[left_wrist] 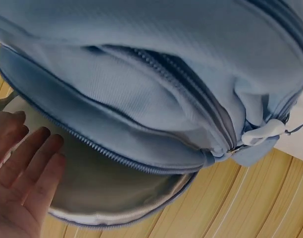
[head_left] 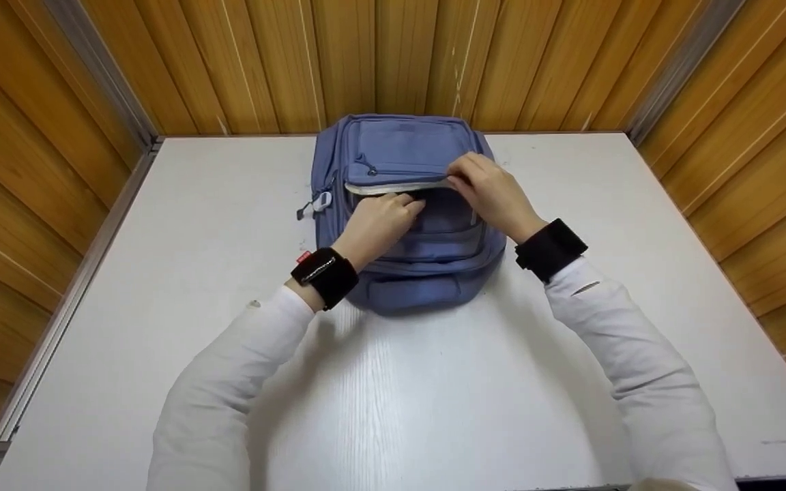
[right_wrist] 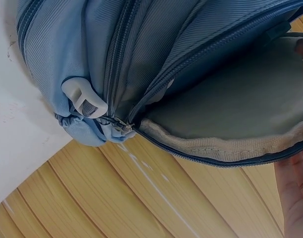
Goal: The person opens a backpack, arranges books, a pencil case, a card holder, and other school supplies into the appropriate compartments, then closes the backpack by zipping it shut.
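Note:
A blue backpack [head_left: 410,146] lies on the table with its front compartment unzipped. My right hand [head_left: 495,194] pinches the edge of the lifted front flap [head_left: 400,176]. In the right wrist view, fingers [right_wrist: 296,193] lie outside that flap and a fingertip shows on its pale lining [right_wrist: 230,104]. At the compartment's mouth is my left hand [head_left: 383,225], its fingertips partly hidden in the shadow under the flap. Seen from the left wrist, its fingers [left_wrist: 35,168] are extended beside the lining, holding nothing visible. A toothed zipper [left_wrist: 122,161] runs along the opening.
A white table [head_left: 393,402] bears the backpack, with wood-look panels [head_left: 393,61] standing behind and on both sides. A white plastic clip [head_left: 323,201] and a dark zipper pull [head_left: 301,213] hang at the backpack's left side. Black bands [head_left: 551,249] wrap both wrists.

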Tool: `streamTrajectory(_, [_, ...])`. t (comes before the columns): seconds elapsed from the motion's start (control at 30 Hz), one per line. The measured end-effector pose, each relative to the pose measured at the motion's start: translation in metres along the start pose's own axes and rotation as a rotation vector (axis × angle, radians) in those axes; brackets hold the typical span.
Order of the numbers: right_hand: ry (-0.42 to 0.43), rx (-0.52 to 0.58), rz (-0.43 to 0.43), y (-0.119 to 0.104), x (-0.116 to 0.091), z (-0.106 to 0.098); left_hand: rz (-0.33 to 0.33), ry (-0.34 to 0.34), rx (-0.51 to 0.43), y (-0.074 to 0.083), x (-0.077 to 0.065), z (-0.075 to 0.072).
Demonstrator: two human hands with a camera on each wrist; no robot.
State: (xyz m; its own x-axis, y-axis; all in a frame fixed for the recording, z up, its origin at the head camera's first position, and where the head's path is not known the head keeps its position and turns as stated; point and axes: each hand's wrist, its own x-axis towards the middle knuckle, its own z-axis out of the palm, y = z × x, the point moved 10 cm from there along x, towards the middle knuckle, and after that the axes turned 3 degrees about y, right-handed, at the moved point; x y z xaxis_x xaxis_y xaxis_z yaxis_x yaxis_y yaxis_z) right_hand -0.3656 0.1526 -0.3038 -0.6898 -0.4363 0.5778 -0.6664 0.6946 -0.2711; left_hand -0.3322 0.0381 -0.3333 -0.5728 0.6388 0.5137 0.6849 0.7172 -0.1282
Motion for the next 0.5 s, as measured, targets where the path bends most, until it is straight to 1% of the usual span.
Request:
streamTrajectory(0.13, [-0.002,-0.002,-0.004,0.001,-0.001,0.000,0.040,0.111,-0.036,0.000,-0.006,-0.021])
streamTrajectory(0.23, [0.001,-0.001,-0.007,0.002,-0.003,0.000,0.067,0.234,-0.052,-0.003,-0.009,-0.040])
streamTrajectory(0.3, [0.003,0.002,-0.009,0.002,-0.003,-0.001,0.070,0.310,-0.060,-0.008,-0.010,-0.051])
streamTrajectory(0.33, [0.003,0.002,-0.011,0.002,-0.003,-0.001,0.063,0.333,-0.063,-0.012,-0.010,-0.054])
streamTrajectory(0.37, [0.002,0.003,-0.012,0.002,-0.003,-0.001,0.051,0.341,-0.065,-0.016,-0.009,-0.056])
streamTrajectory(0.4, [0.002,0.004,-0.013,0.002,-0.003,-0.001,0.029,0.335,-0.071,-0.020,-0.009,-0.056])
streamTrajectory(0.43, [0.002,0.004,-0.013,0.003,-0.003,-0.001,-0.002,0.312,-0.083,-0.026,-0.008,-0.054])
streamTrajectory(0.5, [0.004,0.000,-0.020,0.003,-0.003,-0.001,-0.077,0.233,-0.111,-0.038,-0.006,-0.046])
